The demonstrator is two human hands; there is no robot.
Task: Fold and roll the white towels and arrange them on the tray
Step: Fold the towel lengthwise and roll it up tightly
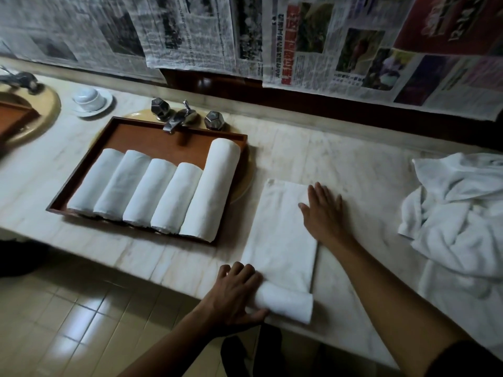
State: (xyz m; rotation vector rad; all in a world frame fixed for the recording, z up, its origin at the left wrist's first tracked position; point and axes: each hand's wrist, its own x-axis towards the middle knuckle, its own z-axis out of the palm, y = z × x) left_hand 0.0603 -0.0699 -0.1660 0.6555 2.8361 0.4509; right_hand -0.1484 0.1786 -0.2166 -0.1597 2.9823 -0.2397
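A white towel (pixel 280 235) lies folded into a long strip on the marble counter, its near end rolled up (pixel 288 303). My left hand (pixel 236 292) grips the left end of that roll at the counter's front edge. My right hand (pixel 324 210) rests flat, fingers spread, on the strip's far right part. To the left, a brown wooden tray (pixel 152 134) holds several rolled white towels (pixel 163 194) side by side; the rightmost roll (pixel 212 186) is longer than the others.
A heap of loose white towels (pixel 457 213) lies at the counter's right. A chrome tap with two knobs (pixel 179 115) stands behind the tray, over a sink. A white lidded cup on a saucer (pixel 91 100) sits at back left. Newspaper covers the wall.
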